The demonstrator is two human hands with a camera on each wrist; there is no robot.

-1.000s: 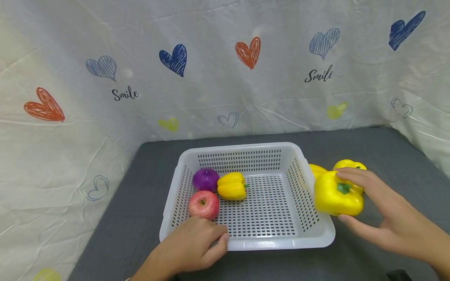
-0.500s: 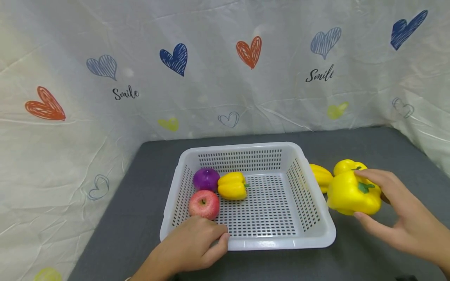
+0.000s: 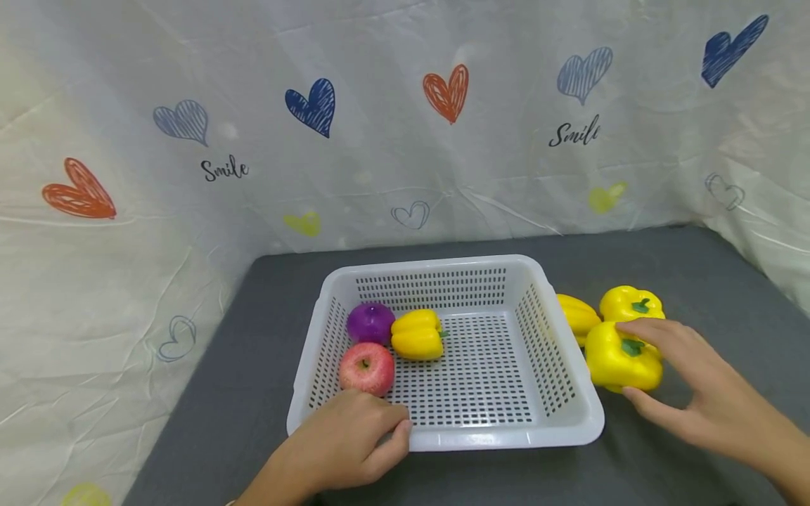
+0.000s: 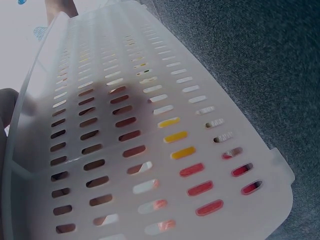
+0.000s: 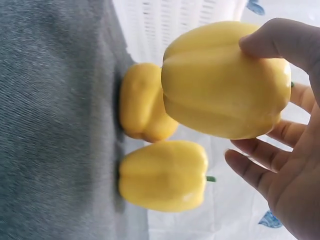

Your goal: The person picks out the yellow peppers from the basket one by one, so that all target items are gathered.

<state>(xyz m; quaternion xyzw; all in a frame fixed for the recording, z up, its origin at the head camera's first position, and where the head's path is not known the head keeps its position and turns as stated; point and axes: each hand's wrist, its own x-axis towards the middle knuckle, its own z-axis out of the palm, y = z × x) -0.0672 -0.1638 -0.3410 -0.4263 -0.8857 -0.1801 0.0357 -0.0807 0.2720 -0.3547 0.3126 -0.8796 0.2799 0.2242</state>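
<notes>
My right hand holds a yellow bell pepper between thumb and fingers, just right of the basket. In the right wrist view this bell pepper is raised off the table, above two other yellow peppers. One of those, a bell pepper with a green stem, sits behind it; the other yellow pepper lies against the basket's right side, partly hidden. My left hand grips the front rim of the white plastic basket. Through the slots in the left wrist view, the fingers show as a dark shadow inside the wall.
Inside the basket, at its left, lie a purple round onion-like thing, a red apple and a yellow bell pepper. Dark grey cloth covers the table. A white curtain with printed hearts hangs behind and at the sides.
My right hand first shifted right with the bell pepper, away from the basket's edge, then came slightly back left and lower. The left hand and the basket have stayed put.
</notes>
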